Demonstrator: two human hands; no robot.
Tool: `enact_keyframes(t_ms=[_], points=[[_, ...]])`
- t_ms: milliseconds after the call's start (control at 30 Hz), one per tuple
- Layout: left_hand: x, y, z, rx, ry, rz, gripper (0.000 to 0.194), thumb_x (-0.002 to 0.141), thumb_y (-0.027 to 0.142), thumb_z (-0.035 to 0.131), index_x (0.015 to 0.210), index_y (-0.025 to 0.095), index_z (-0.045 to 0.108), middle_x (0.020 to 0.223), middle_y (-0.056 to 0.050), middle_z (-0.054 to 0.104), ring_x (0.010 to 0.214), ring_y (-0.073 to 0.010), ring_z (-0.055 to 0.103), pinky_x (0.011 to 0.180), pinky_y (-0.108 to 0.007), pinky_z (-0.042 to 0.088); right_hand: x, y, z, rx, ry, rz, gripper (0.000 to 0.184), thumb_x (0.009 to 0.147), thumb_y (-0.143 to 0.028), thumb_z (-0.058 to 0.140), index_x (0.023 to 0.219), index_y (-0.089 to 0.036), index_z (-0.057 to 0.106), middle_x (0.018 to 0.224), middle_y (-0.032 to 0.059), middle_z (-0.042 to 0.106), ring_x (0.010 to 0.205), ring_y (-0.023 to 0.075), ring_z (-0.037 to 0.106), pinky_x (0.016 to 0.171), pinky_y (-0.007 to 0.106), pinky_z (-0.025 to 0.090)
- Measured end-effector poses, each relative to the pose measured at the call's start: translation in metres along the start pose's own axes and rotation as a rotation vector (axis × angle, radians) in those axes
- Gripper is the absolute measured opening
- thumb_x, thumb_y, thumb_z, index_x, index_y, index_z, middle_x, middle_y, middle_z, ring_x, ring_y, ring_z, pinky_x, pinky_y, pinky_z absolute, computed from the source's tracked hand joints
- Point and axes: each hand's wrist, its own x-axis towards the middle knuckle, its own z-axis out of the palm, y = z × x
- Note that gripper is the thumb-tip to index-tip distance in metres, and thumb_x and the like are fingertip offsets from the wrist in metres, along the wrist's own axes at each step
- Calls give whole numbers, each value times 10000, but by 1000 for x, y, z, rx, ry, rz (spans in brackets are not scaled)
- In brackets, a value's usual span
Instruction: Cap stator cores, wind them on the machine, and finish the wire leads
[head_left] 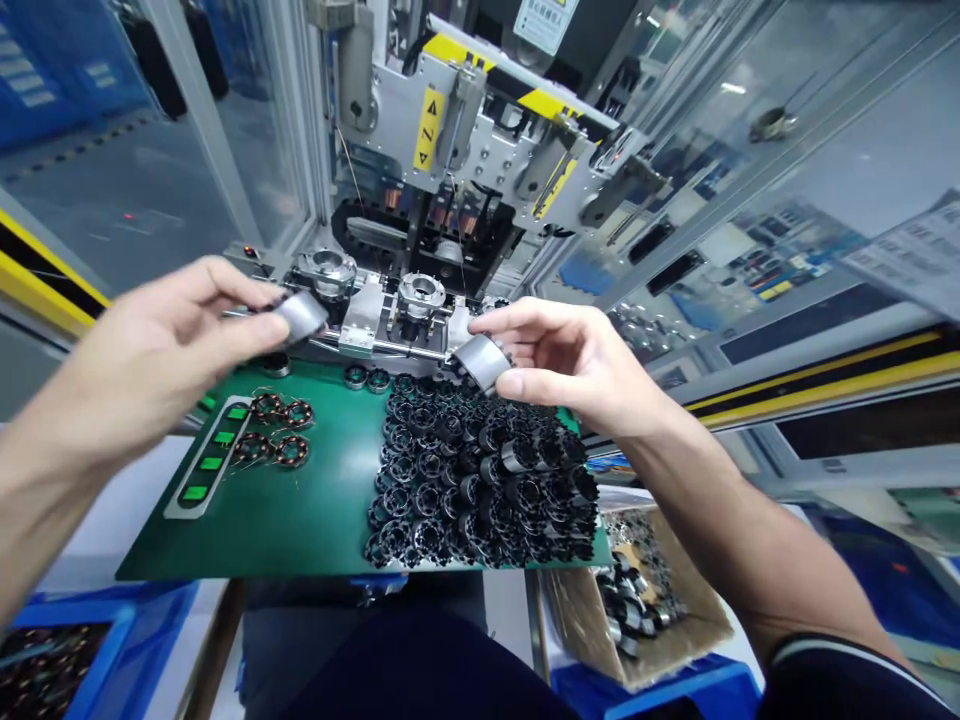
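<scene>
My left hand (195,335) pinches a metal ring-shaped motor stator core (301,316) between thumb and fingers, in front of the left round fixture (328,268). In my right hand (562,360) is a second stator core (481,362), a silver ring with black toothed edges, held above the near stacks. The middle fixture (421,291) sits between the two hands, a little farther back. Below my right hand, many unwound black-edged cores (450,480) are piled in rows on the green mat (337,510).
Several copper-wound stators (292,450) lie beside a panel with green buttons (210,463). Overhead hangs machine tooling (480,130) with yellow-black markings. A cardboard box (675,600) of cores stands lower right, a blue bin (120,640) lower left.
</scene>
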Motion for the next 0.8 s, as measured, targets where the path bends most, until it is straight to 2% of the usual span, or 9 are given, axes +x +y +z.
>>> enact_keyframes(t_ms=[33, 100, 200, 300, 400, 500, 633, 733, 800], points=[[16, 2, -1, 84, 53, 28, 668, 761, 703, 1093, 1013, 136, 845, 1110, -66, 918, 775, -104, 731, 751, -286, 671, 5, 1, -2, 4, -13, 15, 516, 867, -456, 1138, 1298, -250, 942, 1152, 46, 948, 999, 209, 915, 927, 346, 785], [50, 9, -2, 257, 84, 60, 668, 815, 701, 1018, 1050, 98, 855, 1214, -33, 911, 917, -120, 820, 976, -424, 726, 22, 6, -10, -14, -34, 38, 566, 878, -504, 1121, 1337, -238, 922, 1157, 51, 947, 992, 212, 910, 937, 362, 788], [99, 20, 2, 488, -7, 127, 696, 944, 663, 912, 1257, 44, 860, 1158, 31, 900, 1159, -181, 901, 1234, -557, 659, 62, 17, -28, -178, 13, 1, 587, 876, -500, 1094, 1340, -203, 893, 1182, 77, 938, 1001, 231, 900, 997, 421, 788], [140, 20, 10, 686, -122, 195, 711, 1045, 642, 807, 1364, 6, 819, 1183, 57, 913, 1392, -223, 875, 1365, -611, 562, 109, 35, -44, -560, 170, -76, 480, 880, -338, 1045, 1298, -163, 886, 1291, 121, 925, 1003, 258, 899, 1059, 492, 771], [164, 8, 16, 738, -216, 152, 632, 1166, 591, 659, 1371, 12, 810, 1311, 17, 937, 1523, -200, 817, 1418, -547, 508, 147, 54, -50, -855, 239, -82, 413, 893, -207, 983, 1285, -121, 885, 1308, 139, 928, 992, 271, 897, 1074, 502, 748], [174, -9, 16, 715, -310, 133, 569, 1236, 486, 540, 1333, 3, 825, 1359, -26, 941, 1552, -158, 791, 1438, -445, 467, 169, 72, -48, -943, 210, -94, 364, 872, -176, 989, 1217, -112, 894, 1226, 120, 940, 1067, 313, 903, 1092, 502, 727], [177, -29, 9, 713, -387, 171, 533, 1256, 427, 493, 1333, 32, 842, 1313, 1, 949, 1446, -87, 830, 1394, -328, 476, 178, 87, -47, -998, 140, -119, 314, 863, -182, 1023, 1156, -160, 911, 1177, 95, 947, 1133, 340, 898, 1123, 526, 704], [180, -38, 3, 693, -412, 204, 493, 1259, 419, 526, 1295, 36, 836, 1269, 29, 950, 1373, -24, 834, 1347, -230, 469, 180, 91, -49, -1044, 95, -129, 313, 888, -187, 1024, 1183, -178, 917, 1183, 110, 946, 1141, 350, 884, 1140, 546, 686], [183, -41, 1, 684, -429, 220, 485, 1275, 409, 507, 1284, 46, 829, 1267, 44, 947, 1350, 12, 821, 1342, -203, 454, 183, 90, -50, -1077, 62, -130, 313, 905, -190, 1023, 1201, -175, 920, 1180, 120, 943, 1143, 355, 877, 1158, 553, 674]])
